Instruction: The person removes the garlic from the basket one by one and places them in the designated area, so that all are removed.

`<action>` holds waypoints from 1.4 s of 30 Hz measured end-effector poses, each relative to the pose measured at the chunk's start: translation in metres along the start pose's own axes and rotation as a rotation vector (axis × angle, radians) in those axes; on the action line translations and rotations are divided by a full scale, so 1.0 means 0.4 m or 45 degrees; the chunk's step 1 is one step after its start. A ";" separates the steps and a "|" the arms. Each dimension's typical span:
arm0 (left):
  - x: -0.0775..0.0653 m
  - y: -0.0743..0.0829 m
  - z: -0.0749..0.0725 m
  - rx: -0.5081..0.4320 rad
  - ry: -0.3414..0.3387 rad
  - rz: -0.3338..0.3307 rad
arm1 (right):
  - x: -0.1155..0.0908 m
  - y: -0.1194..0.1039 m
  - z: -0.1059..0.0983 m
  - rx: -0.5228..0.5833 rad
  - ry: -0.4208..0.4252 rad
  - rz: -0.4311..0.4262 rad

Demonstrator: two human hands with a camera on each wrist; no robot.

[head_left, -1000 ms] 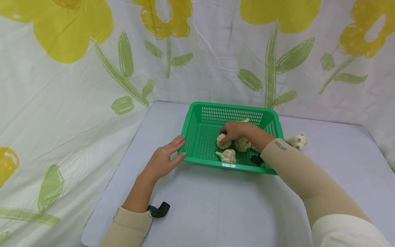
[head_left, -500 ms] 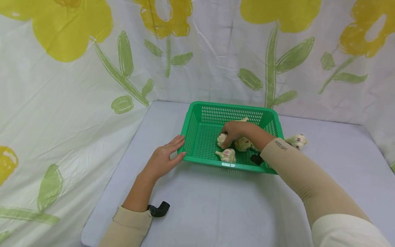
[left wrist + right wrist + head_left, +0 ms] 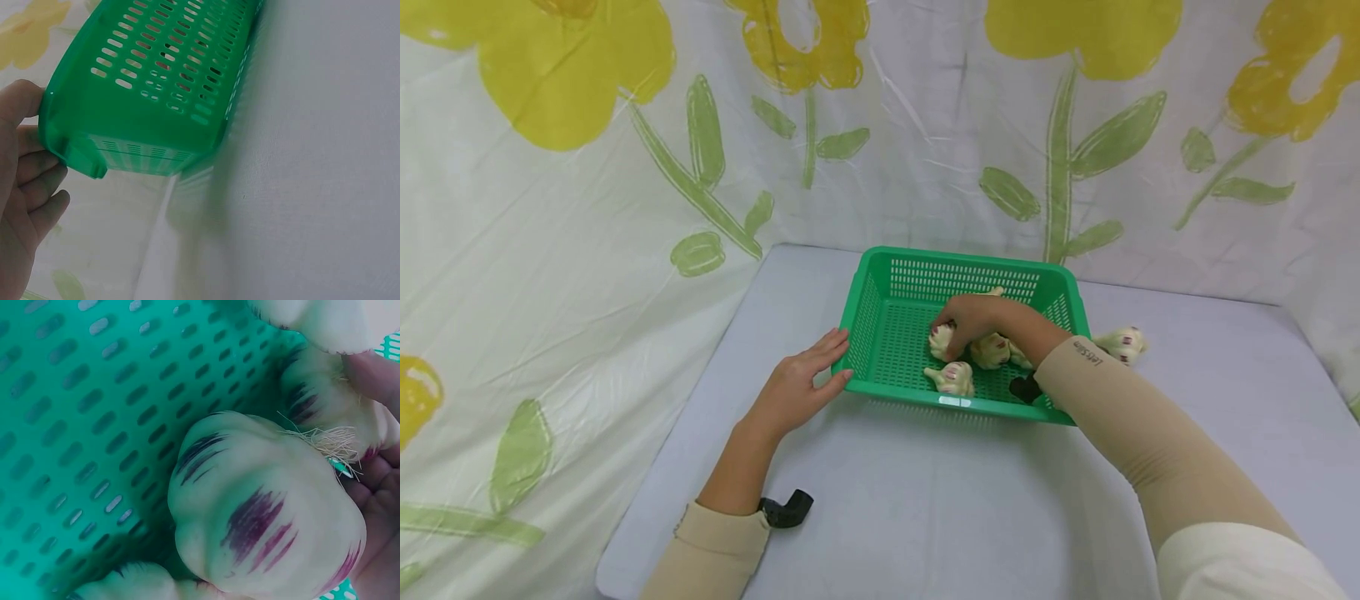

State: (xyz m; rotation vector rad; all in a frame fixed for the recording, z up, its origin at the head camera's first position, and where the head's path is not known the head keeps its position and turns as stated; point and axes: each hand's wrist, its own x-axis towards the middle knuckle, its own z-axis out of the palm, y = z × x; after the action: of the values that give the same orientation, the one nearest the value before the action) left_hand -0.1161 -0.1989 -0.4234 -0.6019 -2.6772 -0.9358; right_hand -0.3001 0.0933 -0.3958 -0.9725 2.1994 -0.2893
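A green plastic basket (image 3: 880, 389) with slotted walls stands on the table. My left hand (image 3: 795, 386) lies at its left rim, fingers extended and the tips touching the edge; in the left wrist view the thumb and fingers (image 3: 37, 172) meet that rim at a corner. Inside the basket, my right hand (image 3: 964, 322) grips a garlic bulb (image 3: 942, 342) between thumb and fingers. Close beside that hand lies another garlic bulb (image 3: 990, 352), which looms large and purple-streaked in the right wrist view. Nearer the front wall is a garlic bulb (image 3: 953, 379) with its stem pointing left.
Outside the basket to the right, a garlic bulb (image 3: 1122, 343) lies on the white-covered table (image 3: 880, 500). A garlic stem (image 3: 996, 292) shows behind my right hand. A curtain (image 3: 917, 167) with yellow flowers hangs behind the table.
The right hand and the garlic bulb it grips shift only slightly within the basket. My left hand stays at the rim, and the basket has not moved.
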 end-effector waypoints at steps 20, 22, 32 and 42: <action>0.000 -0.004 0.004 -0.006 0.014 0.012 | -0.001 0.015 -0.017 0.072 0.156 -0.089; 0.000 -0.004 0.004 -0.003 0.012 0.009 | -0.001 0.016 -0.020 0.075 0.191 -0.083; -0.001 0.001 0.002 0.004 0.005 0.006 | -0.009 0.014 -0.030 0.178 0.345 -0.088; -0.001 0.001 0.002 0.012 0.013 0.018 | -0.024 -0.012 -0.036 0.101 0.566 -0.103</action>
State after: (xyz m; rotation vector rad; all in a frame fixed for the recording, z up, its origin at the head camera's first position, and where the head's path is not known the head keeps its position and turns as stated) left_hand -0.1157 -0.1984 -0.4239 -0.6119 -2.6630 -0.9198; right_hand -0.3027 0.0956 -0.3783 -1.0300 2.5225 -0.6810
